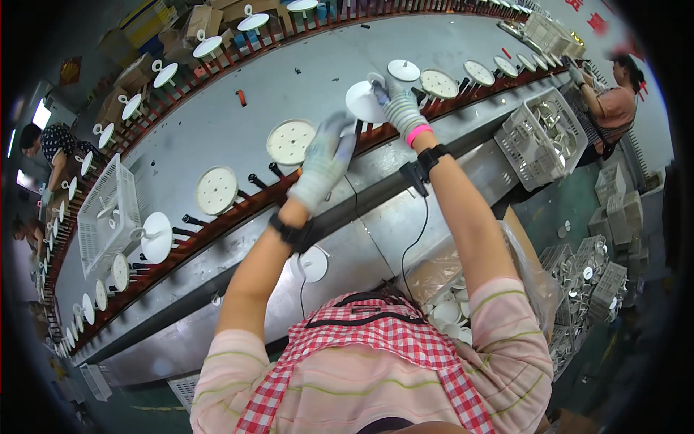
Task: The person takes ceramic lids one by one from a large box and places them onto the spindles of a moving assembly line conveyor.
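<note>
My right hand (403,108), in a striped knit glove with a pink band at the wrist, grips a white round disc with a small ring (363,103) by its edge, above the pegged rail. My left hand (325,163), gloved too, hovers over the rail just left of it, fingers stretched out and slightly blurred. Beside its fingers, a white perforated disc (291,141) rests on the rail pegs. Further left lies another perforated disc (217,190). To the right of my right hand are a plain white disc (403,70) and a perforated one (439,84).
The curved rail with dark pegs (253,181) loops around a grey table (246,137). White baskets (108,210) stand left and right (535,145). A metal ledge (369,239) holds a white disc (313,265). White parts fill a plastic-lined box (448,311). Other people work at both sides.
</note>
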Demonstrator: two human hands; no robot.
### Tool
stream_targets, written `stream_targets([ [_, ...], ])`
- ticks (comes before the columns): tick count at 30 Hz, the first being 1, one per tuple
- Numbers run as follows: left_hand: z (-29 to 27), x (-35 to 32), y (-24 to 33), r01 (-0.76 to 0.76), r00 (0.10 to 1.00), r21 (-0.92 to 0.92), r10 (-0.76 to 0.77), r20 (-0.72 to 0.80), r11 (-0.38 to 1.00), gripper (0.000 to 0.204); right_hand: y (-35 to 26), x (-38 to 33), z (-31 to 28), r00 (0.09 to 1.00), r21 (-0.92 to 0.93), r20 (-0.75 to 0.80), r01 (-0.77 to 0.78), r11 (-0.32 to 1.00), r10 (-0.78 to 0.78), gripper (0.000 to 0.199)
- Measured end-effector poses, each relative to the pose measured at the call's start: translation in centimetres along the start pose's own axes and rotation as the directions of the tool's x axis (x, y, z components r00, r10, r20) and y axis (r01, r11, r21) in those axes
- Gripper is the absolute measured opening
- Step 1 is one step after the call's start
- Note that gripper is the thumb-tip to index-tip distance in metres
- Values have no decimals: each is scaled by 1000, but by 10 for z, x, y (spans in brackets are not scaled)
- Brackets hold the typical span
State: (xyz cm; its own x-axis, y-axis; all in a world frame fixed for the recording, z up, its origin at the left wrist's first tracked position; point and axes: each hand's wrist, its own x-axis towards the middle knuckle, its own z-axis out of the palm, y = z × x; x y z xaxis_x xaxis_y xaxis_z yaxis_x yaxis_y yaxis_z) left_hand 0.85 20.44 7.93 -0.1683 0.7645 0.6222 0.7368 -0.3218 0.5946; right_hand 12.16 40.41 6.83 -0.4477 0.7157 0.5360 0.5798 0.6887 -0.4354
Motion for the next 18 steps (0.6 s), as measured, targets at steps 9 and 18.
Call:
stream_targets([
  [9,21,100,-88,592,612,490,-752,244,640,44,-63,-6,37,951,165,281,-178,970,127,31],
  [18,-8,44,-149,299,915,340,-369,162,892,24,-107,28,58,808,-124,547,-180,976,219,34],
])
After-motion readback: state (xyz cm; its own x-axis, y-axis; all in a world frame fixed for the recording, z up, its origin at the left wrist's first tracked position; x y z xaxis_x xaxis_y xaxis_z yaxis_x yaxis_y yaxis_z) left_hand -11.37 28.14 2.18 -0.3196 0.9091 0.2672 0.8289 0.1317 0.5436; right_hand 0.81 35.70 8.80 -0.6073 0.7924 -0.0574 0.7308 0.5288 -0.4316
